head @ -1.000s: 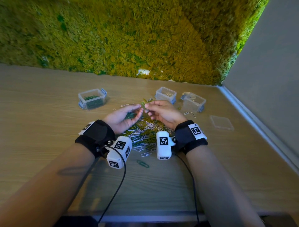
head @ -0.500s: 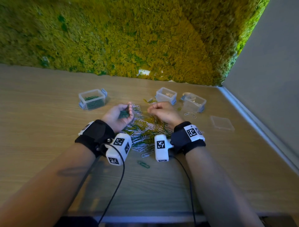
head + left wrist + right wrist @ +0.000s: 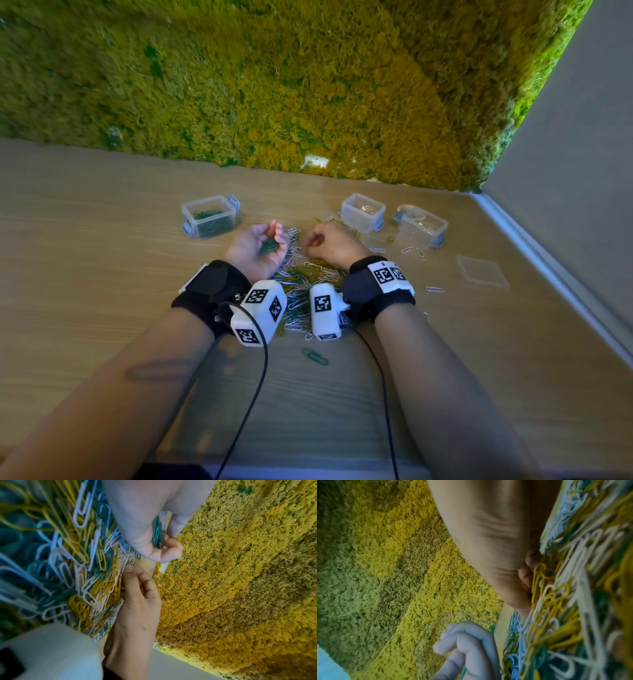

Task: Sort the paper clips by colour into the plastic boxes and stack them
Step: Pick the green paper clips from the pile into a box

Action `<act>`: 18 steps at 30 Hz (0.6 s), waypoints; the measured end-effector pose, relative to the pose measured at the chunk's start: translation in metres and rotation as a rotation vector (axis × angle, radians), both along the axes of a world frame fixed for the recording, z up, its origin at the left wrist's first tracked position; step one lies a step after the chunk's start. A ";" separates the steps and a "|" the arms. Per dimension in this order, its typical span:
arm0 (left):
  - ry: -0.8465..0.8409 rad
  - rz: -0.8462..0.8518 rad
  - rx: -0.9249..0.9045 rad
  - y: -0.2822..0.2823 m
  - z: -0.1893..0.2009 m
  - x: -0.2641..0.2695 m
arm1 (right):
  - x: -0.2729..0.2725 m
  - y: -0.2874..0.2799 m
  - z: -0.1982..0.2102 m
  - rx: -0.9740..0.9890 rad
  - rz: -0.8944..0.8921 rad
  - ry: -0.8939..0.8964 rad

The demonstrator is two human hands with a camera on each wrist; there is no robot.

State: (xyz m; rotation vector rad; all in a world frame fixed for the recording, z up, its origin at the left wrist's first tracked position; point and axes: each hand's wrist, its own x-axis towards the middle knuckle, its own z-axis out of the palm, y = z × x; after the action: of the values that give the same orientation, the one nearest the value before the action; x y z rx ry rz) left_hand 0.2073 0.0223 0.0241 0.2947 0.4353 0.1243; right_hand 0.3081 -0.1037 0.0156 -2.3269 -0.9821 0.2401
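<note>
On the table [image 3: 102,308] — left hand [image 3: 258,248] cups green clips [image 3: 268,246] | right hand [image 3: 330,248] pinching into pile [image 3: 308,277] | lid [image 3: 482,272] aside

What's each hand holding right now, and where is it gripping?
The left hand cups a bunch of green paper clips in its curled palm. The right hand reaches into the mixed pile with pinched fingers; whether it has a clip cannot be told.

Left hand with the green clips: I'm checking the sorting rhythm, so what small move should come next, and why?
Probably the right hand should pinch one more green clip from the mixed pile and pass it over. The left hand is cupped round a small bunch of green clips, and the box of green clips stands open beside it.
</note>
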 end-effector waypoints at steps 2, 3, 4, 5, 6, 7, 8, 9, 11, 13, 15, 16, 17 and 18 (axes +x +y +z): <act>0.009 0.000 0.021 0.000 -0.001 0.001 | 0.000 -0.003 -0.002 -0.029 -0.018 -0.001; 0.017 0.001 0.036 0.000 0.000 0.000 | 0.000 -0.006 -0.002 -0.007 -0.025 0.034; 0.026 0.003 0.052 -0.001 0.000 0.000 | 0.000 -0.010 -0.001 0.044 -0.031 0.093; 0.033 0.007 0.068 -0.002 0.001 -0.001 | 0.000 -0.013 0.000 0.119 -0.041 0.169; 0.038 0.015 0.083 -0.002 0.001 -0.001 | 0.001 -0.017 0.001 0.202 -0.054 0.254; 0.039 0.019 0.100 -0.003 0.002 -0.002 | 0.002 -0.021 0.003 0.285 -0.067 0.341; 0.038 0.019 0.123 -0.003 0.002 -0.003 | 0.003 -0.023 0.003 0.370 -0.081 0.430; 0.036 0.012 0.155 -0.003 0.002 -0.003 | 0.004 -0.025 0.003 0.459 -0.091 0.523; 0.030 -0.034 0.243 -0.004 0.001 -0.002 | 0.004 -0.028 0.005 0.614 -0.087 0.697; 0.028 -0.117 0.356 -0.006 0.000 -0.002 | 0.005 -0.028 0.006 0.689 -0.061 0.798; 0.013 -0.203 0.462 -0.010 -0.002 -0.002 | 0.004 -0.027 0.010 0.709 -0.036 0.821; -0.007 -0.235 0.491 -0.012 -0.002 -0.002 | 0.004 -0.026 0.012 0.698 -0.022 0.806; -0.031 -0.264 0.501 -0.015 -0.003 -0.002 | 0.002 -0.026 0.014 0.671 -0.005 0.782; -0.048 -0.285 0.500 -0.017 -0.003 -0.002 | 0.000 -0.025 0.016 0.637 0.008 0.757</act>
State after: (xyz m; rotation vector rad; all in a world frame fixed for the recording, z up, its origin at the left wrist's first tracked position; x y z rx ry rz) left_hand 0.2055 0.0058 0.0212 0.8392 0.3052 -0.0419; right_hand 0.3079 -0.1290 0.0313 -1.4583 -0.5608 0.6451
